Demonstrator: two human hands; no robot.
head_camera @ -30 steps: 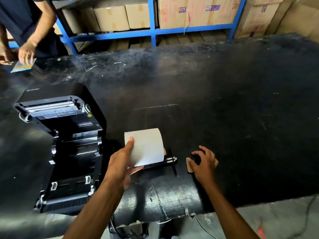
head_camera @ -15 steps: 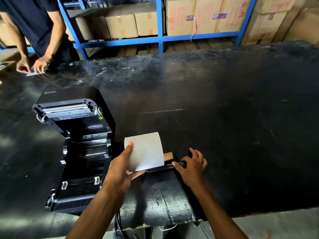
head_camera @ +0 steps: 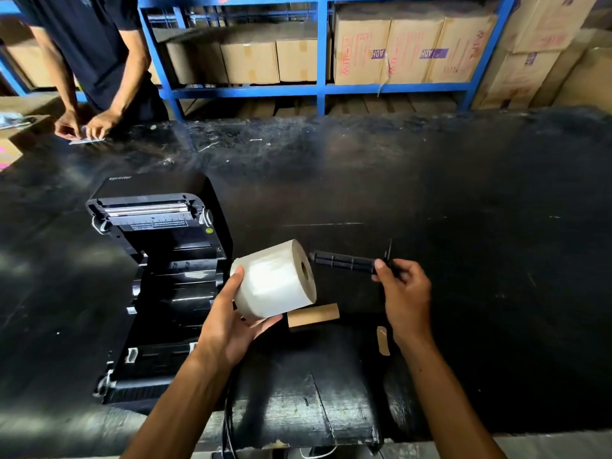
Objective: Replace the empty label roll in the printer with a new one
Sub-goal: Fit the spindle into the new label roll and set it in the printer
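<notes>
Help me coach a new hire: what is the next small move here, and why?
Probably slide the black spindle in the right hand into the core hole of the new roll held by the left hand; its tip points at the hole, not yet inside.

The printer [head_camera: 159, 260] carries the brand name "Xprinter" in pale letters on the top of its open lid. A white strip label under the print head has a line of print too small to read. On the cardboard boxes [head_camera: 410, 49] on the blue shelf, purple patches bear "ADH", seen upside down, beside red lettering that is too blurred to make out.
</notes>
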